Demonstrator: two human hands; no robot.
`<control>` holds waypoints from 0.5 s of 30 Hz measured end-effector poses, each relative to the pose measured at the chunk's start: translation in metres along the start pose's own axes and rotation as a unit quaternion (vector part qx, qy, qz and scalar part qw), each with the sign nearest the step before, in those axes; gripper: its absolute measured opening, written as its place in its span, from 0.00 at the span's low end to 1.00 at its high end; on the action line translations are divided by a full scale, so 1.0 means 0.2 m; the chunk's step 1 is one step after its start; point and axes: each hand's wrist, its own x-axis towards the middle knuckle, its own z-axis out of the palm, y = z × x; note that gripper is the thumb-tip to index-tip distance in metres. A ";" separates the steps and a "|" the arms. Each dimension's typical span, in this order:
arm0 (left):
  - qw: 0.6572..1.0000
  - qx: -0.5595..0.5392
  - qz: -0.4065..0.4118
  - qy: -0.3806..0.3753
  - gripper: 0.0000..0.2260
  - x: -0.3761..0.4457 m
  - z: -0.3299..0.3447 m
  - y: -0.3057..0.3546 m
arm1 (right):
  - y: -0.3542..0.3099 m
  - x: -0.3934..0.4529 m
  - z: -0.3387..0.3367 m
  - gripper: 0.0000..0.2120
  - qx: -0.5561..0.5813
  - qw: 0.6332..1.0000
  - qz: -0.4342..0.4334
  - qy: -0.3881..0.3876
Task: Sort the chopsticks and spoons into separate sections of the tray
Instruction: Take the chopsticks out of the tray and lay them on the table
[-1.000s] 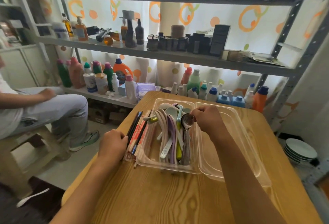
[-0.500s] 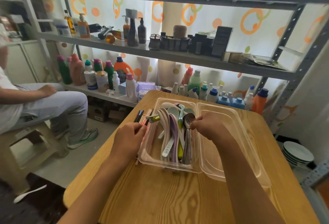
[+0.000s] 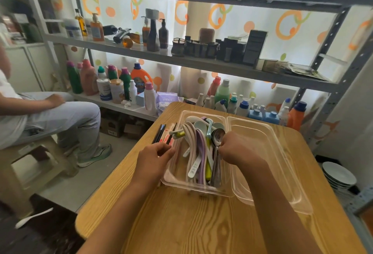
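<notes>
The head view looks down on a wooden table [image 3: 201, 223] bearing a clear plastic tray [image 3: 262, 199] with 2 sections side by side. The tray's left section holds a heap of spoons [image 3: 198, 152], pale ceramic and plastic ones in white, lilac, mint and yellow-green, with a metal spoon [image 3: 217, 138] lying along that section's right side, bowl toward the far end. The tray's right section shows only its clear bottom. The chopsticks [image 3: 164, 133], a bundle of dark and reddish sticks, lie on the table just outside the tray's left wall, pointing away from the person. The left hand [image 3: 154, 157] sits at the tray's left wall with its fingers curled over the near ends of the chopsticks, gripping them. The right hand [image 3: 239, 148] is over the divider between the 2 sections, fingers curled and pinching the metal spoon at its neck. The 2 hands are apart, with the spoon heap between them. Beyond the tray's far end stands a grey metal shelf [image 3: 201, 65] of bottles, and left of the table another person [image 3: 50, 116] sits on a stool.
</notes>
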 end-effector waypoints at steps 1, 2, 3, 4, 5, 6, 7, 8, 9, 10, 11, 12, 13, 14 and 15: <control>1.000 -0.010 -0.002 -0.003 0.07 0.00 0.00 0.00 | -0.01 -0.01 -0.01 0.05 -0.022 1.000 -0.011 -0.001; 1.000 -0.016 -0.002 -0.005 0.07 0.00 0.00 -0.01 | -0.03 -0.02 -0.01 0.03 -0.039 0.999 -0.019 -0.002; 1.000 -0.019 -0.002 -0.007 0.08 0.00 0.00 -0.01 | -0.04 -0.03 -0.02 0.02 -0.052 0.998 -0.024 -0.003; 1.000 -0.022 -0.003 -0.008 0.08 0.00 0.00 -0.01 | -0.05 -0.03 -0.02 0.02 -0.057 0.998 -0.027 -0.006; 1.000 -0.025 -0.006 -0.010 0.09 0.00 0.00 -0.01 | -0.06 -0.03 -0.03 0.02 -0.057 0.998 -0.029 -0.012; 1.000 -0.026 -0.008 -0.011 0.09 0.00 0.00 -0.02 | -0.07 -0.03 -0.03 0.02 -0.049 0.998 -0.032 -0.023; 1.000 -0.027 -0.010 -0.012 0.10 0.01 0.01 -0.02 | -0.08 -0.02 -0.04 0.02 -0.038 0.998 -0.034 -0.036; 0.999 -0.031 -0.012 -0.012 0.10 0.01 0.00 -0.02 | -0.09 -0.01 -0.05 0.02 -0.027 0.998 -0.036 -0.050; 0.999 -0.038 -0.014 -0.014 0.10 0.01 0.00 -0.03 | -0.10 0.00 -0.05 0.02 -0.020 0.997 -0.036 -0.062; 0.999 -0.045 -0.014 -0.014 0.10 0.01 0.00 -0.03 | -0.11 0.00 -0.05 0.04 -0.014 0.997 -0.035 -0.070; 0.999 -0.049 -0.014 -0.014 0.10 0.01 0.00 -0.03 | -0.11 0.01 -0.05 0.06 -0.008 0.997 -0.035 -0.075; 0.998 -0.053 -0.013 -0.013 0.10 0.01 0.00 -0.03 | -0.12 0.01 -0.05 0.07 0.002 0.996 -0.034 -0.079; 0.998 -0.057 -0.013 -0.013 0.10 0.00 0.00 -0.02 | -0.13 0.02 -0.04 0.08 0.014 0.996 -0.032 -0.084; 0.998 -0.059 -0.012 -0.013 0.09 0.00 0.00 -0.02 | -0.14 0.02 -0.03 0.08 0.028 0.995 -0.028 -0.090; 0.998 -0.058 -0.012 -0.014 0.09 0.00 0.00 -0.02 | -0.15 0.01 -0.02 0.08 0.037 0.994 -0.026 -0.098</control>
